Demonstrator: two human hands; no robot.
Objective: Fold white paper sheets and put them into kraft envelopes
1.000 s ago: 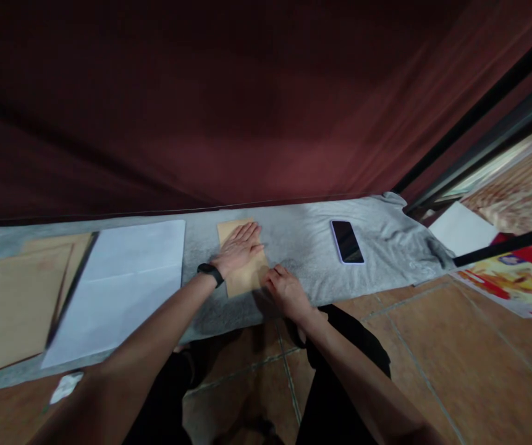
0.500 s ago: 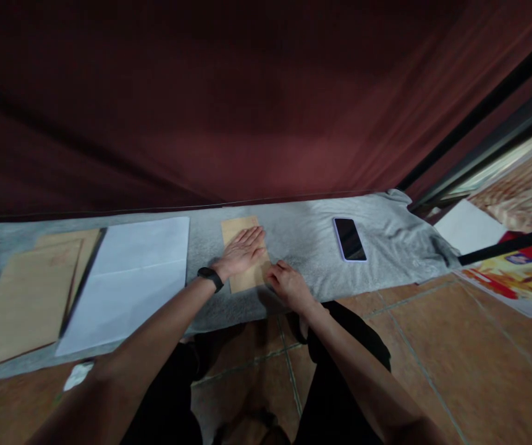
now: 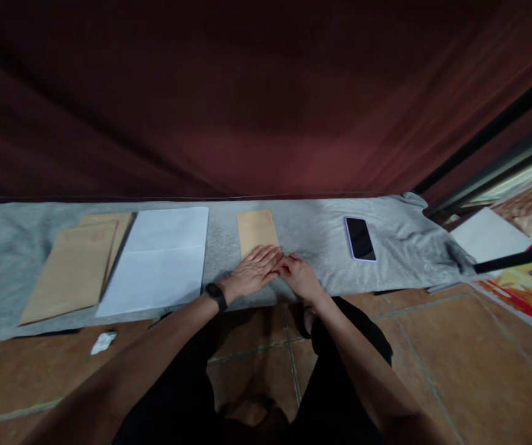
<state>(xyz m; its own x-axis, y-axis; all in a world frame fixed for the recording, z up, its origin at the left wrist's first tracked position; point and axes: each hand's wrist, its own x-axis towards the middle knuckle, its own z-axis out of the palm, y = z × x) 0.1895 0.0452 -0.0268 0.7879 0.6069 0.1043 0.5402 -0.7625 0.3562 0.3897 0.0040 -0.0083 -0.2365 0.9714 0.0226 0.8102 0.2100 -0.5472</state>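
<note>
Both hands slid back to the near end of the small brown envelope [image 3: 257, 232]. Head view: left hand [image 3: 253, 272] flat, pinning it to the grey cloth [image 3: 312, 238]; right hand [image 3: 300, 276] curled, fingertips at its edge. Phone [image 3: 361, 238] lies well apart.

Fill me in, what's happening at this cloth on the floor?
A person works over a grey cloth spread on the tiled floor. The left hand lies flat on the near end of a small brown envelope; the right hand rests beside it at the envelope's near corner, fingertips meeting the left. To the left lie white paper sheets and larger brown envelopes. A phone lies face up to the right.
</note>
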